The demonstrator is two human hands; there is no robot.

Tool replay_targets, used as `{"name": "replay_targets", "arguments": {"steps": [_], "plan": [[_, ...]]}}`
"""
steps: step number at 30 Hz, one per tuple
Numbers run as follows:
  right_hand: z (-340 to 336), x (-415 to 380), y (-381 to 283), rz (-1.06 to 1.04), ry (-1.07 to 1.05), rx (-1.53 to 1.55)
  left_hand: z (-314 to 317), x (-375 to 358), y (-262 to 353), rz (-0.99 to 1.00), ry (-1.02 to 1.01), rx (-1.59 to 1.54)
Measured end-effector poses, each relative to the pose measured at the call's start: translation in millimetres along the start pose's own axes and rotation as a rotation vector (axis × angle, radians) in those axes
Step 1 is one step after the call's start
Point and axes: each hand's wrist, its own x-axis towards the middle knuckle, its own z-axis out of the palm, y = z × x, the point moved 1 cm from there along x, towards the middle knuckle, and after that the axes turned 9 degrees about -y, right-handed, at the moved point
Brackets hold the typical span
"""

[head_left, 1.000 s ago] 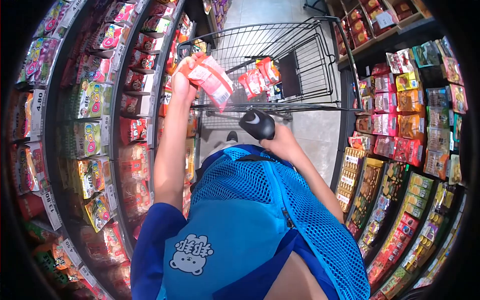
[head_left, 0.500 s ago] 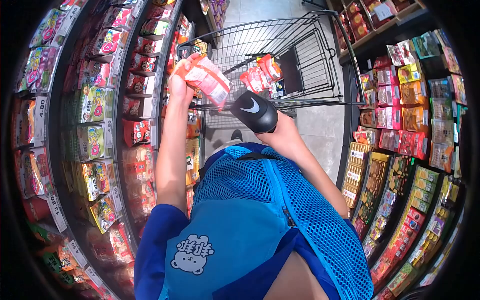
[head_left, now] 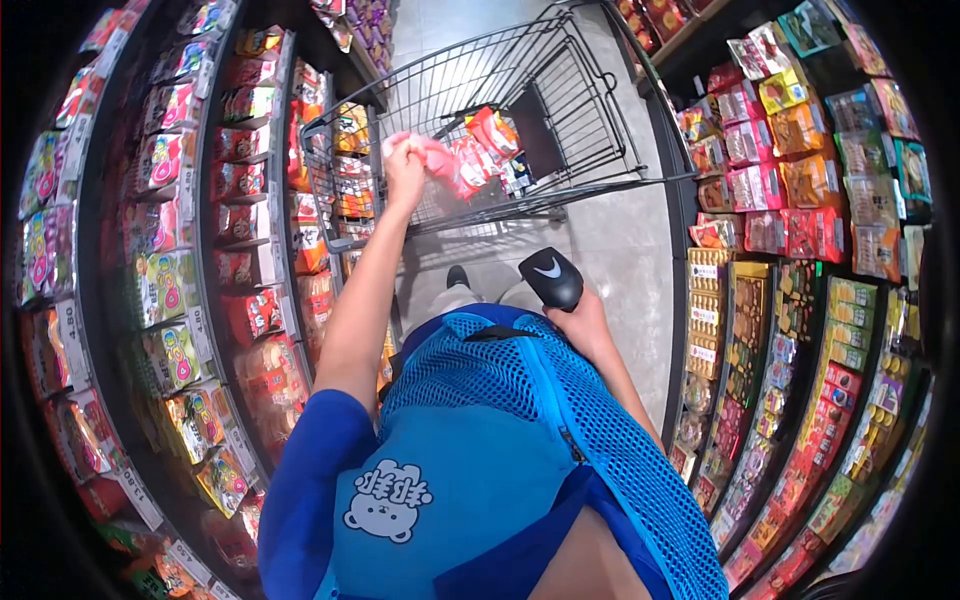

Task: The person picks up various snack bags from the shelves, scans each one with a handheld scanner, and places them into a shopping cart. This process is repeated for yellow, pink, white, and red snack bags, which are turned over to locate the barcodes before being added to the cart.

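Note:
My left hand reaches over the near side of a black wire shopping cart, its fingers closed on a pink and red snack bag. Beside that bag, in the cart, lie several red and orange snack packets. Close to my waist, my right hand grips a black handheld barcode scanner by its handle; the fingers are wrapped round it and partly hidden.
Shelves of packaged snacks with price tags line the left side. On the right, hanging packets are above slanted rows of small boxed and bagged sweets. Grey tiled floor runs between them.
My left hand has moved the snack bag forward and to the right, from above the cart's edge into it. The scanner has dropped back toward my waist. The view has shifted slightly.

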Motion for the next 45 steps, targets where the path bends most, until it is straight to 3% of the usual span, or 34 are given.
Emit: {"name": "replay_targets", "arguments": {"steps": [2,3,7,10,13,14,17,18,20,21,22,24,27,30,32,35,37,38,41,42,44,45], "plan": [[-6.9,-7.8,1.9,0.148,0.003,0.094,18.4,7.7,24.4,-0.001,-0.053,-0.043],[-7.4,-7.9,14.1,0.086,0.037,0.128,28.6,5.4,22.7,-0.014,-0.087,-0.03],[-14.9,-6.4,23.9,0.116,0.093,0.021,51.2,-23.8,-55.2,-0.153,-0.324,-0.024],[-16.4,1.5,31.0,0.077,0.088,0.013,22.6,-79.7,-52.4,-0.106,-0.188,0.013],[-17.6,15.6,40.0,0.049,0.023,-0.102,-42.6,-124.8,-23.0,-0.433,-0.041,-0.092],[-17.5,20.2,38.2,0.019,0.01,-0.165,-61.7,-137.4,-47.8,-0.103,0.196,0.227],[-11.8,34.5,28.9,-0.02,-0.051,-0.234,-152.8,-161.6,-19.1,-0.109,0.5,0.464],[-9.4,39.1,26.1,-0.039,-0.065,-0.266,-187.1,-171.1,-29.3,-0.228,0.539,0.469],[-2.0,48.4,17.6,-0.059,-0.126,-0.294,-238.2,-183.3,-13.8,-0.14,0.774,0.866],[2.4,53.7,12.0,-0.071,-0.153,-0.308,-254.7,-187.6,7.2,-0.452,0.791,0.609],[7.8,57.4,4.8,-0.06,-0.172,-0.324,-271.4,-196.0,-7.3,-0.686,0.785,0.72],[19.6,61.9,-10.1,-0.037,-0.204,-0.354,-300.7,-209.6,-30.1,-0.877,0.604,0.733],[34.5,65.1,-25.1,-0.085,-0.254,-0.382,-307.4,-220.9,-54.7,-0.856,0.593,0.846],[45.5,65.0,-31.0,-0.071,-0.256,-0.369,-290.6,-217.6,-24.1,-0.717,0.639,0.761],[48.9,64.6,-31.9,-0.056,-0.236,-0.374,-277.8,-219.0,-15.5,-0.497,0.674,0.795],[49.5,65.6,-31.6,-0.119,-0.192,-0.346,-266.6,-213.6,18.6,-0.24,0.559,0.695],[49.5,65.4,-43.1,-0.021,-0.24,-0.229,-263.5,-203.8,39.5,-0.031,0.442,0.622],[50.3,66.4,-49.0,0.028,-0.261,-0.168,-259.8,-194.3,59.5,-0.069,0.357,0.533],[57.0,70.6,-76.1,-0.108,-0.27,-0.026,-244.9,-161.9,95.2,0.011,0.136,0.065],[60.5,71.0,-91.1,-0.15,-0.27,0.03,-239.3,-151.4,89.4,0.103,0.094,0.044],[66.3,74.7,-114.3,-0.301,-0.246,0.078,-220.4,-129.5,110.5,0.086,-0.034,-0.444],[70.3,76.5,-125.3,-0.317,-0.288,0.2,-213.6,-120.9,107.8,0.096,-0.062,-0.506]]}}
